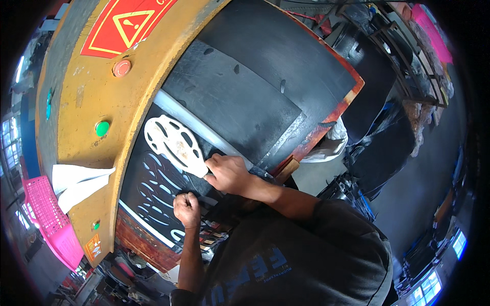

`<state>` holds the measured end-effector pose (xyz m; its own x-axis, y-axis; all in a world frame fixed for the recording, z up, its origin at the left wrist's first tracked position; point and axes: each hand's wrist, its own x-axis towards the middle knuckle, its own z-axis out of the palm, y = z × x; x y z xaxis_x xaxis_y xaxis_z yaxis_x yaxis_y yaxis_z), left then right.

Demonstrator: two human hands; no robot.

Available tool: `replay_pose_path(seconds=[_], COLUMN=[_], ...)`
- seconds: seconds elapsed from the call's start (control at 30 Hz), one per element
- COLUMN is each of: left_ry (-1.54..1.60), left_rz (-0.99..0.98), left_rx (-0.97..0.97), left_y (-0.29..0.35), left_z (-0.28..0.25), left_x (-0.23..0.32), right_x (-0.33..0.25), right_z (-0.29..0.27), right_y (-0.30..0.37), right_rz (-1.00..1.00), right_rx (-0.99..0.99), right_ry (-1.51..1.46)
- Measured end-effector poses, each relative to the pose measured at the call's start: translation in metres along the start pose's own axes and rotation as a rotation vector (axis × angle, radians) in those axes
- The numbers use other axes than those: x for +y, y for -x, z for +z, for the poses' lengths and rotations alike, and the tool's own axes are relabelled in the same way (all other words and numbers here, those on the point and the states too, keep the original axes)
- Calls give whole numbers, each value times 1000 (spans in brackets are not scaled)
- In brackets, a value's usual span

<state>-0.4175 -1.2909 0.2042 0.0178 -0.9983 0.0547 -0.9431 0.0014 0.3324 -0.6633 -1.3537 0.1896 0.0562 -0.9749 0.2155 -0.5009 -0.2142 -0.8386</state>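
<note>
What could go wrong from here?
1. The right hand grips the white piece at one end only, so it might tip or slip.
2. The left hand, curled close by the slotted sheet, could nudge it.
3. Both hands are near the yellow machine, which bears a warning sign; if it started, they might get caught.

One left hand (187, 210), one right hand (228, 173), one white plate with holes (179, 149).
On the yellow panel (77, 125) are two green buttons (102, 128), one red button (122, 68), one red sign (115, 30) near its upper edge and one orange sticker (93, 248) near its lower corner.
</note>
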Motion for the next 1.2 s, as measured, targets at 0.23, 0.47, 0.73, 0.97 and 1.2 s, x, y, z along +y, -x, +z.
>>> replay_pose_path(seconds=[0.23,0.47,0.73,0.97,1.2], left_ry=[94,173,345,379,415], left_rz=[24,-3,43,148,173], left_rx=[60,143,233,308,361], left_y=[8,5,9,16,18], left_z=[5,6,7,8,14], left_x=[26,39,25,8,4], right_x=[4,-3,-8,-9,-58], right_z=[-6,-16,-16,-16,-5], right_y=[-3,-10,-13,-16,-90], right_rz=[49,72,260,504,75], right_rx=[-137,-158,-307,-335,-140], right_ry=[14,-60,-77,-235,292])
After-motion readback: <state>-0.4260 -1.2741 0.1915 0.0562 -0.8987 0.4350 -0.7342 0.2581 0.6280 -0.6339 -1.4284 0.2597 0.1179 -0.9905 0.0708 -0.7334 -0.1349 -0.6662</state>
